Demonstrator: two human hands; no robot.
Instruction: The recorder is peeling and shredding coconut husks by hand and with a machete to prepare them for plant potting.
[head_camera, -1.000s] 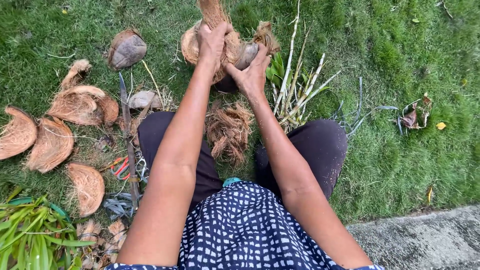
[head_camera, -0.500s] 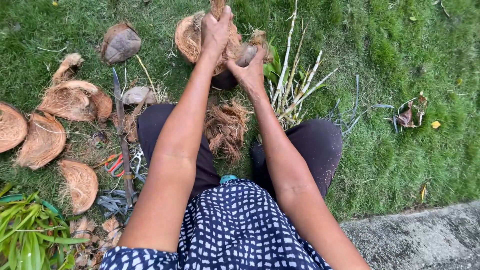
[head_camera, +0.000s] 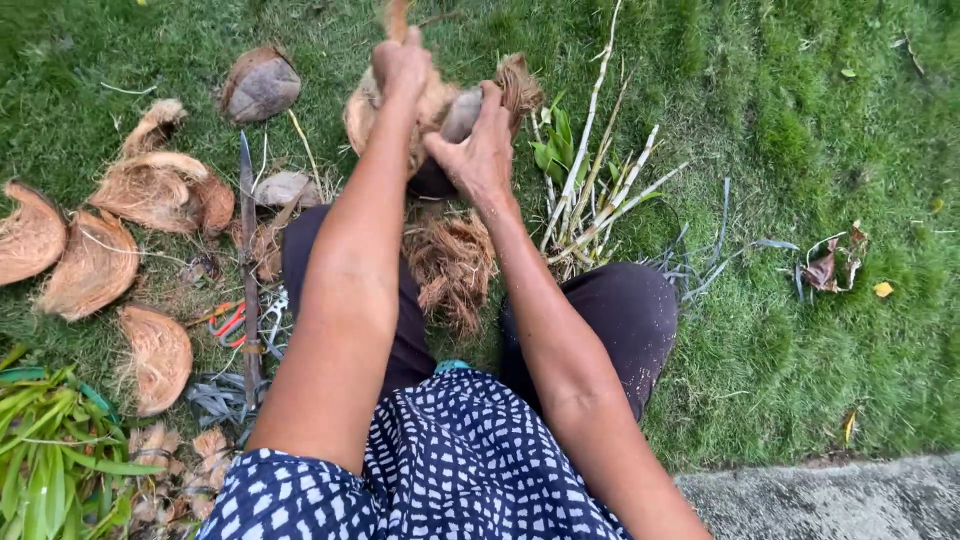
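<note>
Grass (head_camera: 800, 120) w/ husk pieces (head_camera: 95, 265), blade (head_camera: 248, 260) beside coconut (head_camera: 440, 110)

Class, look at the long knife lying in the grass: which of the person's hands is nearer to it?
The left. The left hand grips coconut husk up and to the right of the knife; the right hand, on the coconut, lies farther right.

Grass lawn (head_camera: 780, 120), coconut husk pieces (head_camera: 95, 265), long blade (head_camera: 248, 270), pale stalks (head_camera: 600, 190)
</note>
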